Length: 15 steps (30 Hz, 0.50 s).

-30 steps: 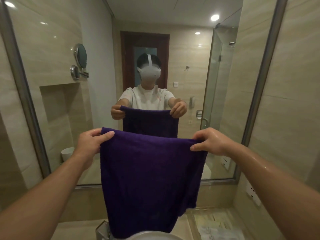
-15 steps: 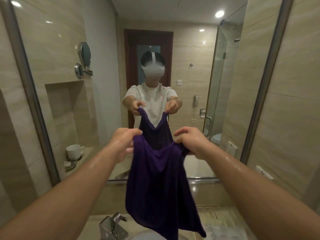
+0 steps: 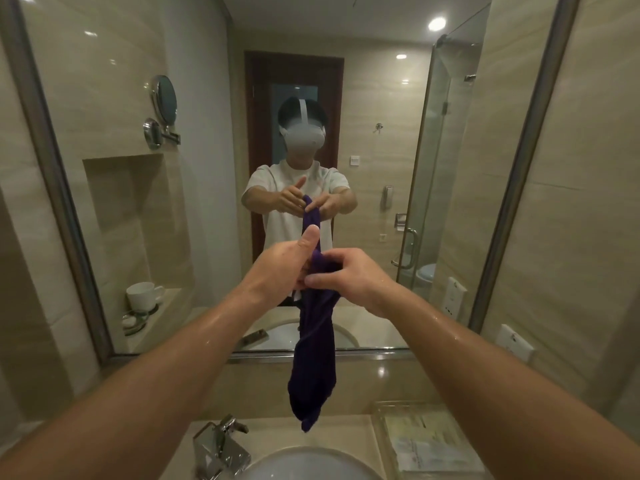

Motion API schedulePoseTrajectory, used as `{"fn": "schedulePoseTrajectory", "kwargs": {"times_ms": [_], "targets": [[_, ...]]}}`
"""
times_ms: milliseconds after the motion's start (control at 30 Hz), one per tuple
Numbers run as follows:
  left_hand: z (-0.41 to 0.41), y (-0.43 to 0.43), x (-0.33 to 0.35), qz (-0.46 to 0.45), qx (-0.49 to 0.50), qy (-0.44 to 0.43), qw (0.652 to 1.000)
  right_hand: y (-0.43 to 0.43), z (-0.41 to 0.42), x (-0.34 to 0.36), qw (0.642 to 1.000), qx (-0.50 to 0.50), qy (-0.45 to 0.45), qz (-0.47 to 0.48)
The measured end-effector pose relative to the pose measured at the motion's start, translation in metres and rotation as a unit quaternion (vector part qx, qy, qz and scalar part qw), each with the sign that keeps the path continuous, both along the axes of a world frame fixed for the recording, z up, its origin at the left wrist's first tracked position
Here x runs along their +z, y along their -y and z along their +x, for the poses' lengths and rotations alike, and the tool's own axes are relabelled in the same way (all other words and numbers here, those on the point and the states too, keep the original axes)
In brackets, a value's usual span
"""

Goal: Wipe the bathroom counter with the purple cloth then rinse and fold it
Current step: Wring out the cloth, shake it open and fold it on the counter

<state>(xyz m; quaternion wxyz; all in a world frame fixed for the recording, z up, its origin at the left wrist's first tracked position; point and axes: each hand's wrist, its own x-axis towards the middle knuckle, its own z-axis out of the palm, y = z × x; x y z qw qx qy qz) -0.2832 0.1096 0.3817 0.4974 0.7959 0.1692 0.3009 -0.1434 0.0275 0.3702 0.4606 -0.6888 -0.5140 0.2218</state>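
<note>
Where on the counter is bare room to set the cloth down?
Bare counter strip behind the basin, between faucet and clear tray. Crowded at right: the tray holds papers. Left of the faucet, an arm hides it.

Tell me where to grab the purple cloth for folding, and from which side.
Pinch the purple cloth at its free bottom tip, from the near side, with the right hand. It hangs bunched and narrow from both hands, tapering above the sink basin; the left hand can likely hold the top.

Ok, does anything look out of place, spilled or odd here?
Nothing stands out. The purple cloth hangs bunched, not neatly folded, gathered between the left hand and right hand above the sink.
</note>
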Motion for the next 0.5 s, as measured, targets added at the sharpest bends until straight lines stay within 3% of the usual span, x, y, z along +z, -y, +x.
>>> {"fn": "schedulePoseTrajectory", "kwargs": {"times_ms": [100,167,233,300,367,467,500], "targets": [[-0.006,-0.003,0.002,0.077,0.013,-0.035,0.996,-0.002,-0.002,-0.003,0.989,-0.028,0.148,0.002],[-0.007,-0.006,0.0,0.189,0.067,-0.051,0.978,-0.003,-0.006,-0.003,0.985,-0.035,0.17,0.009],[-0.01,-0.007,-0.01,0.183,0.124,0.018,0.975,-0.005,-0.007,-0.001,0.984,-0.041,0.174,0.025],[-0.02,0.0,-0.029,0.008,0.198,0.151,0.968,-0.004,-0.003,0.003,0.983,-0.065,0.17,0.039],[-0.027,-0.003,-0.066,-0.166,0.293,0.215,0.917,-0.003,0.002,0.005,0.986,-0.089,0.134,0.044],[-0.025,-0.005,-0.142,-0.317,0.297,0.062,0.898,-0.002,-0.003,0.01,0.993,-0.089,0.033,0.077],[-0.022,-0.002,-0.167,-0.402,0.269,0.006,0.875,-0.004,-0.009,0.012,0.991,-0.09,-0.01,0.096]]}}
